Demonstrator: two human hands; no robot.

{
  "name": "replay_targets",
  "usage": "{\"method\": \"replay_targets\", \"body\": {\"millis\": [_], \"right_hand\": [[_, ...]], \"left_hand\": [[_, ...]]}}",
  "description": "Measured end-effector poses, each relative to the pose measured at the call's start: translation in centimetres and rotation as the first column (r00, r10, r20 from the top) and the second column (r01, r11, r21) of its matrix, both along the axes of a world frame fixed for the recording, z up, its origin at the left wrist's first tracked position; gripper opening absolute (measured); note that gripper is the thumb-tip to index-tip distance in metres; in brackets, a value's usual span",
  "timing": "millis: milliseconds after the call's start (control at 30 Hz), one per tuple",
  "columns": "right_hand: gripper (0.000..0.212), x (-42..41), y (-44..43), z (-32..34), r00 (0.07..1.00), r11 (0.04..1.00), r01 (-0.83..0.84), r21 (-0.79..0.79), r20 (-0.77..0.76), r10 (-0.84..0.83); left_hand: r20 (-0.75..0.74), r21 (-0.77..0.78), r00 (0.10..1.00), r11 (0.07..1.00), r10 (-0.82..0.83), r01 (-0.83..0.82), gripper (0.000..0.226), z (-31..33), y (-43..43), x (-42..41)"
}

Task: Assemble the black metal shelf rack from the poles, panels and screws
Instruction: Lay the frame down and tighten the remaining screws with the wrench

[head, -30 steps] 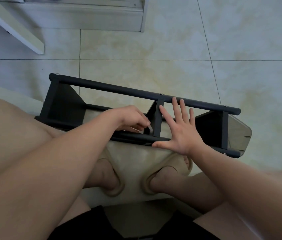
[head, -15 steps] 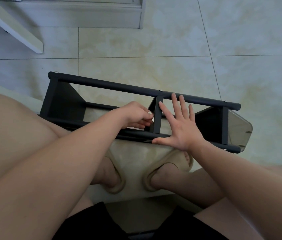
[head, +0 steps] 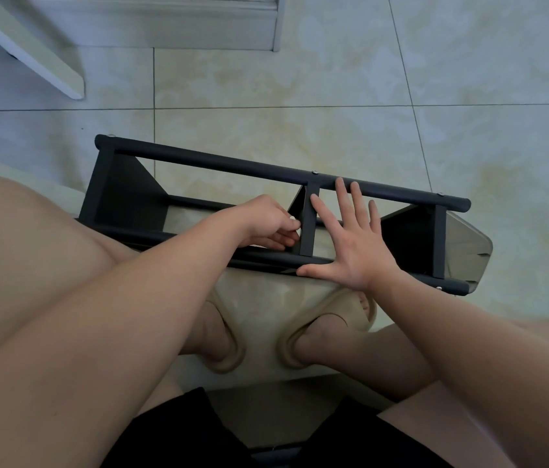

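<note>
The black rack (head: pixel 232 165) lies on its side on the tiled floor (head: pixel 334 96), just before our feet. Left of its middle panel (head: pixel 308 224), our left hand (head: pixel 266 221) curls against it; we cannot tell whether that grip pinches anything. Right of the panel, our right hand (head: pixel 350 244) lies flat, grip spread apart, thumb on the near pole (head: pixel 266 256).

**Tiled floor and its load**

Pale glossy tile floor (head: pixel 334 79), marbled beige, crossed by thin dark grout lines. Resting on it, under the left hand (head: pixel 263 221) and the right hand (head: pixel 350 244), a black rack (head: pixel 232 165) lying on its side, long poles running left to right. Nearer than both hands, two beige slippers (head: pixel 350 314) side by side on the tile. Far beyond the left hand, a slanted white board (head: pixel 30 52) meeting the floor, and a white plinth (head: pixel 165 25).
</note>
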State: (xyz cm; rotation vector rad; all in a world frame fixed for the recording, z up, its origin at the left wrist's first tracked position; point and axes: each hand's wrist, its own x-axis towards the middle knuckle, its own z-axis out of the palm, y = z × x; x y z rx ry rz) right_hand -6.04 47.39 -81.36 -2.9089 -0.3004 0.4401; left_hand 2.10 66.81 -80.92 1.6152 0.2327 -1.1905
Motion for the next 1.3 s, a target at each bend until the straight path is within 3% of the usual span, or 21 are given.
{"method": "replay_targets", "body": {"millis": [433,1300], "right_hand": [[0.120,0.0,0.0,0.0,1.000,1.000,-0.001,0.006,0.009,0.001],[0.120,-0.1,-0.1,-0.5,0.999,1.000,-0.003,0.005,0.053,0.003]], "left_hand": [[0.038,0.054,0.997,0.997,-0.062,0.060,0.021,0.5,-0.1,-0.2],[0.176,0.152,0.915,0.929,-0.362,0.338,0.023,0.8,1.1,-0.6]]}}
